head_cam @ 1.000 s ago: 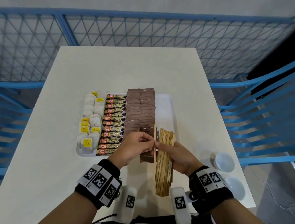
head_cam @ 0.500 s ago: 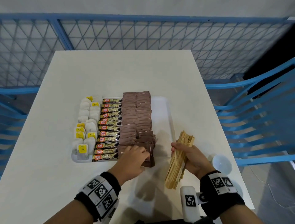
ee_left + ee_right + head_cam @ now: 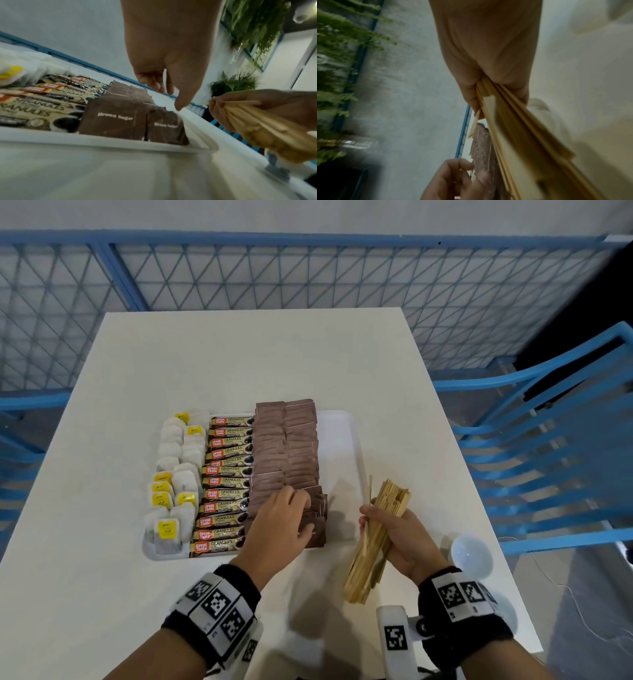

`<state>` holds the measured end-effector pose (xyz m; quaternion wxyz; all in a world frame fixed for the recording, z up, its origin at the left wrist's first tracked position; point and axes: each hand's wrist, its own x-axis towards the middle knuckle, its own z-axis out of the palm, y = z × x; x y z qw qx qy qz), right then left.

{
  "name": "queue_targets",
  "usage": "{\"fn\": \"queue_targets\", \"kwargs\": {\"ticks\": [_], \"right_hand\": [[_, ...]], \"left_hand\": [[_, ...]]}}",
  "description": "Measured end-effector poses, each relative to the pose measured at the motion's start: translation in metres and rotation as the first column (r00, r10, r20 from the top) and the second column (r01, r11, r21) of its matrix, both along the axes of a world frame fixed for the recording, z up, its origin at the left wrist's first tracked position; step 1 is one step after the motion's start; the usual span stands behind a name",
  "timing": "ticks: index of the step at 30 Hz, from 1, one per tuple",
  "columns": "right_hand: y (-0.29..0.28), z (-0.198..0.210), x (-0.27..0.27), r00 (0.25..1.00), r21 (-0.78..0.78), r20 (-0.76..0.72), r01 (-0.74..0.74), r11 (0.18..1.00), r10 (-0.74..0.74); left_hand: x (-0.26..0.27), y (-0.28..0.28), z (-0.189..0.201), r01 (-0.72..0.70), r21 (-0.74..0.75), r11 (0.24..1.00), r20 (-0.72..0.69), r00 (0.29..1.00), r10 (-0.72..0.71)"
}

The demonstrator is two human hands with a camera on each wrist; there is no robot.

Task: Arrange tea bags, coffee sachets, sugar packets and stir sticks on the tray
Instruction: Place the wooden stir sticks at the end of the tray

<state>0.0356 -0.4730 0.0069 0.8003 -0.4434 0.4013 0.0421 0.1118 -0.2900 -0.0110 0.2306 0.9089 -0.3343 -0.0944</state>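
A white tray holds tea bags on the left, then coffee sachets, then two rows of brown sugar packets. Its right strip is bare. My left hand lies over the nearest sugar packets. In the left wrist view the left hand has relaxed fingers and holds nothing. My right hand grips a bundle of wooden stir sticks, tilted, just right of the tray's near corner. The sticks fan out from my right hand.
The tray sits on a white table. A small white bowl stands near the table's right edge, beside my right hand. Blue mesh railing runs behind the table. A blue slatted chair stands at the right.
Both hands were together on the stick bundle over the tray's near edge. My left hand moved left onto the near sugar packets. My right hand carried the bundle right and tilted it.
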Motion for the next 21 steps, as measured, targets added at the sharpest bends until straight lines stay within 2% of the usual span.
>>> {"fn": "queue_targets", "kwargs": {"ticks": [2,4,5,6,7,8,9,10,11,12,13,15,17,19,21], "right_hand": [[0.004,0.007,0.008,0.995,-0.018,0.09,0.043,0.999,-0.041],[0.008,0.016,0.018,0.987,-0.052,0.153,0.058,0.997,-0.05],[0.01,0.021,0.023,0.982,-0.069,0.183,0.059,0.996,-0.045],[0.012,0.026,0.028,0.976,-0.087,0.215,0.056,0.995,-0.037],[0.015,0.031,0.033,0.968,-0.105,0.249,0.052,0.993,-0.024],[0.017,0.037,0.037,0.96,-0.125,0.28,0.052,0.991,-0.015],[0.02,0.043,0.041,0.949,-0.144,0.315,0.057,0.988,-0.009],[0.023,0.049,0.044,0.937,-0.163,0.35,0.066,0.984,-0.005],[0.026,0.053,0.048,0.927,-0.187,0.376,0.078,0.979,-0.002],[0.029,0.057,0.051,0.92,-0.229,0.392,0.09,0.969,0.007],[0.031,0.059,0.053,0.916,-0.285,0.401,0.103,0.953,0.021],[0.036,0.062,0.057,0.906,-0.391,0.419,0.127,0.912,0.053],[0.042,0.065,0.057,0.893,-0.48,0.437,0.132,0.867,0.106],[0.048,0.065,0.056,0.881,-0.557,0.441,0.117,0.822,0.173],[0.053,0.062,0.056,0.874,-0.589,0.435,0.095,0.802,0.216]], "left_hand": [[0.001,-0.003,0.008,-0.07,-0.109,0.992,-0.048,0.997,0.065],[0.004,-0.009,0.02,-0.183,-0.22,0.958,-0.196,0.97,0.14],[0.006,-0.012,0.025,-0.259,-0.236,0.937,-0.312,0.933,0.179],[0.009,-0.015,0.029,-0.339,-0.207,0.918,-0.455,0.864,0.216],[0.011,-0.018,0.034,-0.431,-0.17,0.886,-0.618,0.747,0.245],[0.013,-0.02,0.037,-0.542,-0.133,0.83,-0.782,0.571,0.248],[0.015,-0.022,0.04,-0.645,-0.086,0.759,-0.909,0.362,0.205],[0.016,-0.023,0.043,-0.718,-0.027,0.696,-0.977,0.167,0.134],[0.017,-0.024,0.046,-0.755,0.034,0.655,-0.998,0.011,0.064],[0.019,-0.024,0.048,-0.755,0.079,0.651,-0.995,-0.095,0.01],[0.02,-0.024,0.05,-0.742,0.104,0.662,-0.986,-0.162,-0.027],[0.022,-0.025,0.057,-0.737,0.127,0.664,-0.967,-0.24,-0.082],[0.022,-0.028,0.065,-0.799,0.14,0.585,-0.952,-0.271,-0.142],[0.023,-0.031,0.068,-0.857,0.129,0.5,-0.961,-0.233,-0.152],[0.025,-0.032,0.068,-0.871,0.112,0.479,-0.969,-0.202,-0.14]]}}
